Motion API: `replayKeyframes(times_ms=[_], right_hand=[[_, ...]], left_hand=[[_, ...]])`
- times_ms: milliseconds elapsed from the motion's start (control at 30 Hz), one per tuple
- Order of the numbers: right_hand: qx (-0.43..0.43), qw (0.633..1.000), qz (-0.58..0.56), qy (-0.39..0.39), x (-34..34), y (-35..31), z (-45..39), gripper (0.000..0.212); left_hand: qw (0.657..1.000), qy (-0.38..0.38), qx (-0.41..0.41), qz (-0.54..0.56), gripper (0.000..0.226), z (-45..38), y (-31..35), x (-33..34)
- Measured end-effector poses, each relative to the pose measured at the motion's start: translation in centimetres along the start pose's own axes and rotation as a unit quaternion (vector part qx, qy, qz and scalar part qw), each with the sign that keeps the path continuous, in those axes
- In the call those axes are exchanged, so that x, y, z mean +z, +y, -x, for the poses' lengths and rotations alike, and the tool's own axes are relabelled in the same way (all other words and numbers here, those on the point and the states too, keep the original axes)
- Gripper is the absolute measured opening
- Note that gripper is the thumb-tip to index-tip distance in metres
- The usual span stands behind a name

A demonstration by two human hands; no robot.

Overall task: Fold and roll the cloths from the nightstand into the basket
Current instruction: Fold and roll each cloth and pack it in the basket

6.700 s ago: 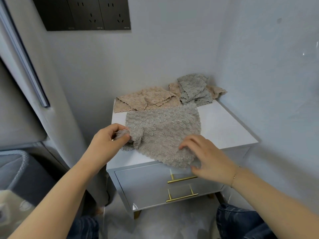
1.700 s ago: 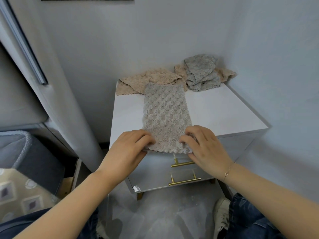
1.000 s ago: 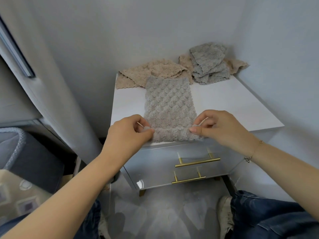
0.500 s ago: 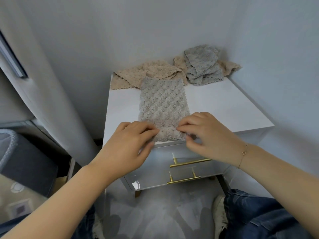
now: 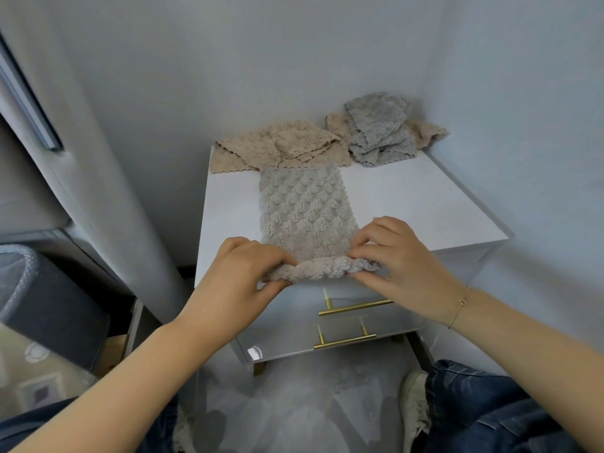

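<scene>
- Grip first: left hand [image 5: 243,273] and right hand [image 5: 397,256] each pinch one end of the small roll formed at the near end of the folded grey cloth [image 5: 305,210], fingers on top and thumbs tucked under, so both hands are closed on the fabric.
- The cloth lies as a narrow strip on the white nightstand [image 5: 425,204], its long axis running straight away from the person toward the back wall; the roll lies across that axis, at the front edge of the top.
- Unrolled length lies wholly beyond the grip (nothing of it hangs toward the person), so the coming move looks like a push forward, turning the roll away along the strip.
- Neither hand is clearly nearer; they flank the roll about evenly, left end and right end.
- The strip's far end touches the beige cloth [image 5: 277,148] at the back; a crumpled grey cloth [image 5: 379,132] sits on more beige fabric in the back right corner, well apart from the hands.
- A dark basket [image 5: 19,269] shows partly at the left edge, low beside the nightstand.
</scene>
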State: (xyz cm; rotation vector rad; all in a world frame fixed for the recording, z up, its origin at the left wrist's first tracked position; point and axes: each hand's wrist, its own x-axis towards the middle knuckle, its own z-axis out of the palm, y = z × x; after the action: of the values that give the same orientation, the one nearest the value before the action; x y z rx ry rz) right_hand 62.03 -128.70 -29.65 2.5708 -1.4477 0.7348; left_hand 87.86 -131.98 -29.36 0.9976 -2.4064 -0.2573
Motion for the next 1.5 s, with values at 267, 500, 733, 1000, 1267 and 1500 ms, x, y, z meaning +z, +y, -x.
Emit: replayKeyframes(times_ms=[267, 500, 733, 1000, 1267, 1500], right_hand=[[0.107, 0.979, -0.172, -0.021, -0.4, 1.4, -1.0, 0.051], [0.220, 0.956, -0.178, -0.074, -0.4, 1.2, -1.9, 0.056], [0.293, 0.946, -0.095, -0.098, -0.3, 0.2, -2.7, 0.051], [0.063, 0.996, -0.048, 0.027, 0.0, 0.0, -2.3, 0.015], [0.022, 0.997, -0.021, -0.078, 1.0, 0.3, -0.1, 0.051], [0.060, 0.996, -0.058, -0.029, 0.4, -0.6, -0.1, 0.033]], left_hand=[[0.975, -0.031, -0.157, 0.152, 0.010, -0.8, 0.2, -0.7], [0.955, -0.020, -0.240, 0.172, 0.029, -1.9, 0.0, -0.7], [0.953, 0.042, -0.290, 0.076, 0.048, -2.7, -0.3, 0.3], [0.996, 0.084, -0.020, -0.028, 0.009, -2.5, -0.5, 0.7], [0.998, -0.041, 0.031, -0.043, 0.051, 0.3, -2.1, 1.0], [1.000, 0.016, -0.005, -0.002, 0.031, 0.5, -0.5, 0.5]])
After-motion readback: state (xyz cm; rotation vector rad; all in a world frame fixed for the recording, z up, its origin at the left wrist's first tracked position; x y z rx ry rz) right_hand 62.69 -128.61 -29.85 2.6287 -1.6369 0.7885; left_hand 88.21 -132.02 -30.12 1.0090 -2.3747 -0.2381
